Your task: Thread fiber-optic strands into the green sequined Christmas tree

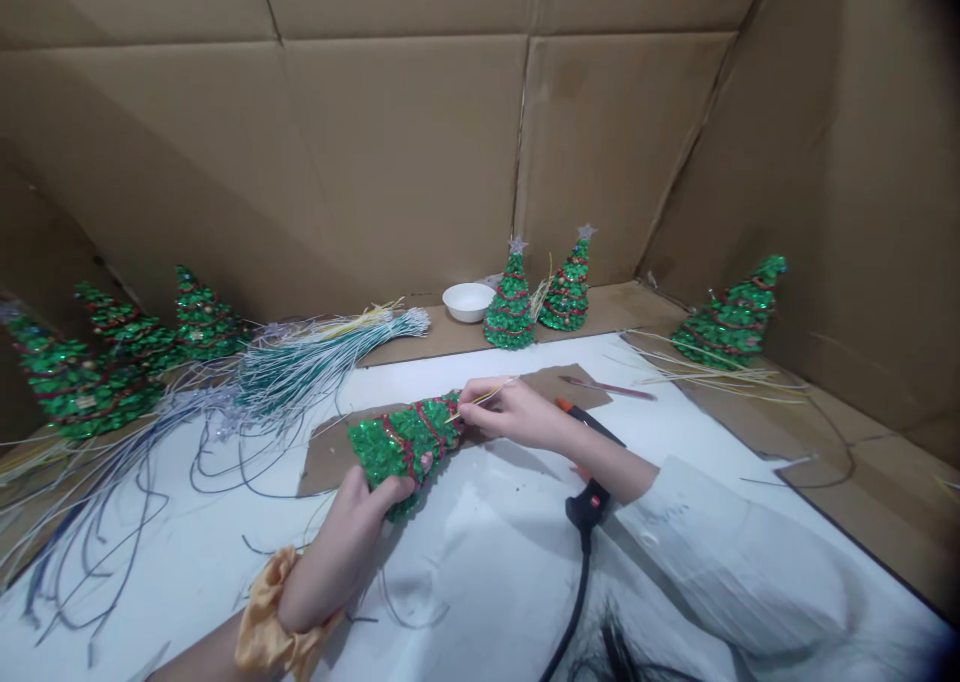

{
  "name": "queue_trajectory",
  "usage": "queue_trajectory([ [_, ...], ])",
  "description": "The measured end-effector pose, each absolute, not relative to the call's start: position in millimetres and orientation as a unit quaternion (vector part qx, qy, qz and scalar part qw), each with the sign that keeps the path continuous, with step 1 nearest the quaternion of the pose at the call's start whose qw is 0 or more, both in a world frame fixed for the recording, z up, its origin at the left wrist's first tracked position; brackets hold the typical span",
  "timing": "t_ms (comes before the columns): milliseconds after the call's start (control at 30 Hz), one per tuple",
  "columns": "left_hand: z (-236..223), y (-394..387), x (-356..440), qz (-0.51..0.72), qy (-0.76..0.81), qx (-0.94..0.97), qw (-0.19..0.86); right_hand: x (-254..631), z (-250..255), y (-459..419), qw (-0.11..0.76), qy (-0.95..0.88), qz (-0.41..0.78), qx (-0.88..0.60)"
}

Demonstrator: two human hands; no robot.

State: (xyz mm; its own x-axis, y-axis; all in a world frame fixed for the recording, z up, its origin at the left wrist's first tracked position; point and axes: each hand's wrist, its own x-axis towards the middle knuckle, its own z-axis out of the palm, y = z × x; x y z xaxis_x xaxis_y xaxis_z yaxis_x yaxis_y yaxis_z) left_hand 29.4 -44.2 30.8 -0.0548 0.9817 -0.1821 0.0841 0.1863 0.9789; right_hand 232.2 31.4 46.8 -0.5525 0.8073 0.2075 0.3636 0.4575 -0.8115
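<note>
At lower centre, the left hand (365, 522) grips the base of a green tinsel Christmas tree (397, 447); just right of it, the right hand (510, 414) pinches a thin yellow wire (454, 418) near its tip.

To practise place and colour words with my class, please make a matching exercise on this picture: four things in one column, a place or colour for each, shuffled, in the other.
Column 1
1. bowl
2. scrunchie
3. corded tool
4. held tree

Column 2
A. between the left hand and right hand
B. partly hidden by the right forearm
C. white
D. around the left wrist

Right pairs: 1-C, 2-D, 3-B, 4-A
</note>
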Motion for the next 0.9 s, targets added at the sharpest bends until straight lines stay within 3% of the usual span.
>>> queue_trajectory([
  [433,59.1,-37.2,28.8,0.327,0.483,0.52,0.624,222.6,30.7,32.6,0.32,-0.754,0.37,-0.438],
  [900,63.7,-29.7,22.1,0.247,0.517,0.643,0.508,215.8,23.2,29.5,0.329,-0.716,0.393,-0.474],
])
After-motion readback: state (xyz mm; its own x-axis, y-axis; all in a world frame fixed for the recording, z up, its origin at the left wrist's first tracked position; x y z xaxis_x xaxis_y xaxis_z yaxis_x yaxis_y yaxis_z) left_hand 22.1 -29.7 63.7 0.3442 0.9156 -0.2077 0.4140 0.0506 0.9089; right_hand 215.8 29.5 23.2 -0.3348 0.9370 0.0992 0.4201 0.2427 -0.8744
